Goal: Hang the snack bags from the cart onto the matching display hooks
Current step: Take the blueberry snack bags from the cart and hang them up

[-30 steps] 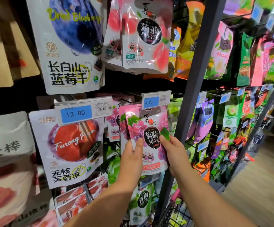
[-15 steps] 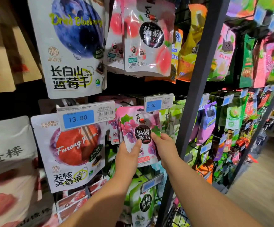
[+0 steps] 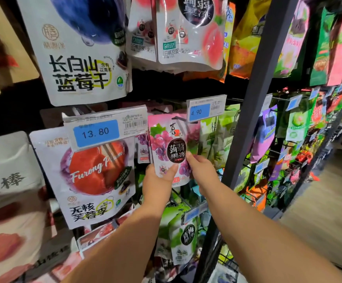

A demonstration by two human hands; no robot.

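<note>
A: Fingers of left hand (image 3: 158,182) and right hand (image 3: 203,172) pinch the bag (image 3: 172,144) low down, its top under the 4.90 tag (image 3: 204,108).
B: The hook is hidden; miss the hole, and it may drop.

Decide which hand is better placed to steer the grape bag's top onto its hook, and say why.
Probably the right hand: it pinches the grape bag higher on its edge, nearer the 4.90 tag. The left hand holds the bottom, better for steadying.
</note>
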